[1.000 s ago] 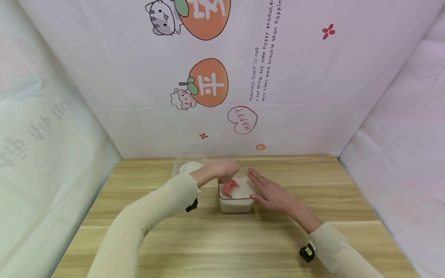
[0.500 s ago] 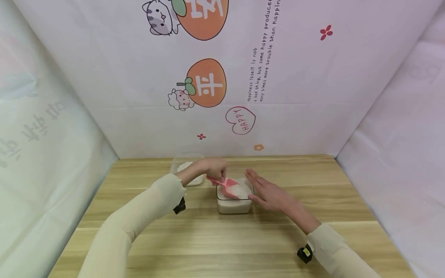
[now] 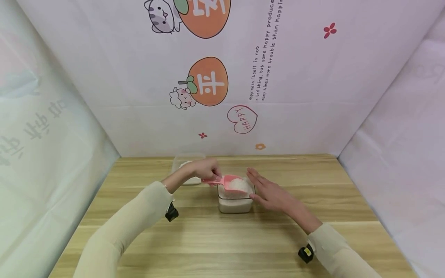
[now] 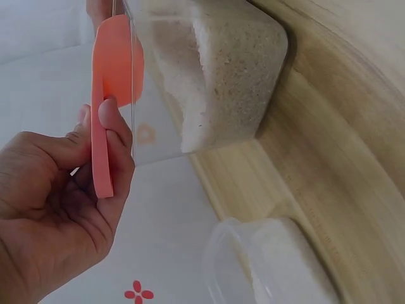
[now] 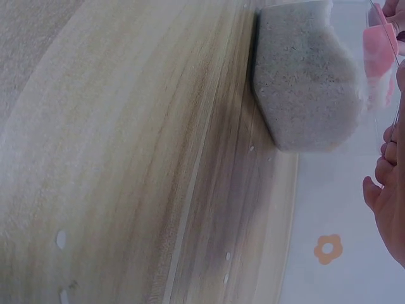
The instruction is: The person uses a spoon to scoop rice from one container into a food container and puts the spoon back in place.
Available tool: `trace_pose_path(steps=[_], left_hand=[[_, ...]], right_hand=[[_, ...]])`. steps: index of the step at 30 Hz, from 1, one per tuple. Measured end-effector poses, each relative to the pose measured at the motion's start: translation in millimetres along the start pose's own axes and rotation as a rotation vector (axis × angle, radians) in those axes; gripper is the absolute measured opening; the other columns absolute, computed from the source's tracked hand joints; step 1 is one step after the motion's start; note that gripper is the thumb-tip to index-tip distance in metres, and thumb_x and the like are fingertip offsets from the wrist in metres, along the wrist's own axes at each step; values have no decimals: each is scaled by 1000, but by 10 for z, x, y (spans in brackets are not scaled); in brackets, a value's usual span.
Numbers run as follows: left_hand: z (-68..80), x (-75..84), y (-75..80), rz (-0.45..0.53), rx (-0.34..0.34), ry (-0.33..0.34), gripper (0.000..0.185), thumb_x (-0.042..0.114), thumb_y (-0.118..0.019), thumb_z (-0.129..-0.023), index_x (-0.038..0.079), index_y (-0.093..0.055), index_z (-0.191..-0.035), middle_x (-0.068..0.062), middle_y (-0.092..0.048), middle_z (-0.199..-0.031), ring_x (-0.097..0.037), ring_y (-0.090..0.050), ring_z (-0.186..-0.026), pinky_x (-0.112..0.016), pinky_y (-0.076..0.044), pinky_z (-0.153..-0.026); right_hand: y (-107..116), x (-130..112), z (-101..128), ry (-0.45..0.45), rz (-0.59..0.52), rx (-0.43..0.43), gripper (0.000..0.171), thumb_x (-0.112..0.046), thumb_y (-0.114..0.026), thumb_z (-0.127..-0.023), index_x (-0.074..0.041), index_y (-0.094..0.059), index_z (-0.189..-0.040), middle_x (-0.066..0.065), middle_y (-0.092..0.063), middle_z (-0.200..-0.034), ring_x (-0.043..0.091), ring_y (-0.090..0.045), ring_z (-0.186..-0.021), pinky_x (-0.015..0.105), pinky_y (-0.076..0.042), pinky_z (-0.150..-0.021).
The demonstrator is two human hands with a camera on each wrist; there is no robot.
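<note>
My left hand [image 3: 206, 170] pinches the handle of a pink scoop [image 3: 227, 180] between thumb and fingers. A heap of white rice [image 3: 238, 184] lies in the scoop, which is over the top of a clear square container [image 3: 235, 208]. In the left wrist view the rice [image 4: 240, 76] inside slopes unevenly and shows through the wall. On the container's right side rests my right hand [image 3: 272, 195], its fingers fairly straight along the rim. The right wrist view catches only part of that hand [image 5: 387, 183] at its edge.
A second clear container [image 3: 179, 159] with white contents stands behind my left forearm, partly hidden. Several stray grains [image 5: 61, 239] lie on the wooden table [image 3: 222, 243]. A printed white sheet [image 3: 295, 116] rises behind, with white sheets at both sides.
The scoop has come up out of the rice and levelled, now carrying a heap. My left hand has drawn to the left with it. The right hand stays at the container.
</note>
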State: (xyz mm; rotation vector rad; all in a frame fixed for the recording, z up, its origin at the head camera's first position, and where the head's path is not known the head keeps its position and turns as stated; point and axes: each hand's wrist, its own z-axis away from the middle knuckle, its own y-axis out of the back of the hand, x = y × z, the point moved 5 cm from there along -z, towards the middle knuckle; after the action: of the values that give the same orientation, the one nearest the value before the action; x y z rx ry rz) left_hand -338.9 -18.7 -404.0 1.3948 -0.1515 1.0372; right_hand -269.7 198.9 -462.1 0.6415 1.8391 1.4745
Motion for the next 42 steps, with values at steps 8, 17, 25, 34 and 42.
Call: trace_pose_path(steps=[8,17,25,34,42], left_hand=[[160,-139,-14,129,78,31,30,-4,-52,-97,-1,-68,-72,-16,-66,-64,-6,-35,-44,-21,-31,-47],[321,-210,-1,204,157,37,25,-1,-55,-98,0,-74,-82,-8,-72,-67,-7,-42,-47,-21,-34,-47],[467,-256,27,254,211,68,23,-2,-54,-98,-1,-77,-96,-13,-74,-76,-9,-51,-49,-20,-35,-48],[673,-360,39,297,279,118,23,-4,-53,-97,-4,-76,-100,-15,-75,-78,-7,-52,-49,-20,-35,-48],[824,-465,63,345,342,146,23,-1,-52,-99,-8,-73,-108,-20,-75,-87,-9,-57,-54,-23,-38,-49]], right_hand=[[-3,-15,-10,5,-13,1,75,-41,-47,-104,-1,-15,-158,15,-11,-168,30,-24,-152,48,-38,-114],[32,-40,-1,27,-5,31,73,-39,-49,-103,1,-19,-157,16,-16,-167,32,-26,-151,49,-40,-111],[27,-30,4,3,-16,9,73,-42,-47,-104,-3,-16,-159,11,-10,-168,28,-20,-153,48,-35,-115],[5,-33,-1,19,2,12,73,-40,-48,-104,-1,-18,-158,14,-14,-167,29,-22,-153,47,-36,-115],[3,-18,5,25,-2,22,73,-39,-49,-104,-1,-18,-158,14,-14,-167,30,-24,-152,48,-37,-113]])
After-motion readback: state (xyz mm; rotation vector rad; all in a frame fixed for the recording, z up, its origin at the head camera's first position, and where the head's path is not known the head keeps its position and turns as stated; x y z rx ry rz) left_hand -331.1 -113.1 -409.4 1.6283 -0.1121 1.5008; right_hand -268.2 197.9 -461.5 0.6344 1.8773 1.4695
